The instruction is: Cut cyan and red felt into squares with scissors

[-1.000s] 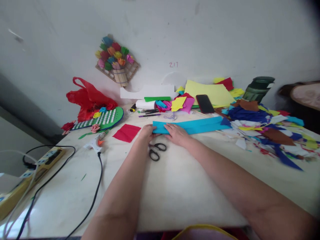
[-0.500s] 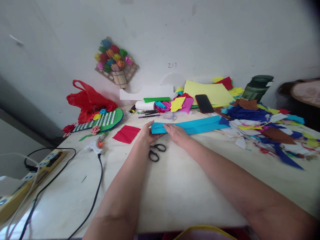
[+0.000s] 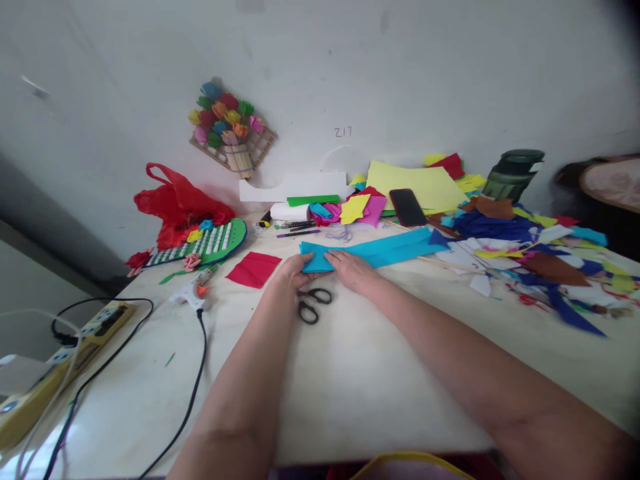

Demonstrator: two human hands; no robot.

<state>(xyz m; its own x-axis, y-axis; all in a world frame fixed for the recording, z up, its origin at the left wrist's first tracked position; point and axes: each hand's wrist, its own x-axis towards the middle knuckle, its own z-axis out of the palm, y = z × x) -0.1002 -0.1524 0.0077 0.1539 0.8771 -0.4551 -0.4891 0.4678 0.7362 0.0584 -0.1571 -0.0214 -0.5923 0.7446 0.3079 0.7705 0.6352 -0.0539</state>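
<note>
A long strip of blue crepe paper point(image 3: 395, 251) lies across the middle of the table, its left end folded over in layers. My left hand point(image 3: 299, 269) grips that left end, thumb on top and fingers beneath. Flat on the strip just to the right, my right hand point(image 3: 349, 268) presses down with its fingers stretched out. Black-handled scissors point(image 3: 315, 303) lie right below my left hand, their blades hidden under the hand and paper. A red paper square point(image 3: 253, 269) rests left of my left hand.
A glue gun point(image 3: 193, 291) with a black cord lies at left, near a power strip point(image 3: 95, 333). Paper scraps point(image 3: 560, 267) are heaped at right, before a green bottle point(image 3: 513, 175). A phone point(image 3: 407, 207) lies on yellow sheets behind the strip.
The blue strip's far right end has shifted slightly left. My left thumb has come down onto the folded end, and my right hand stays on the strip.
</note>
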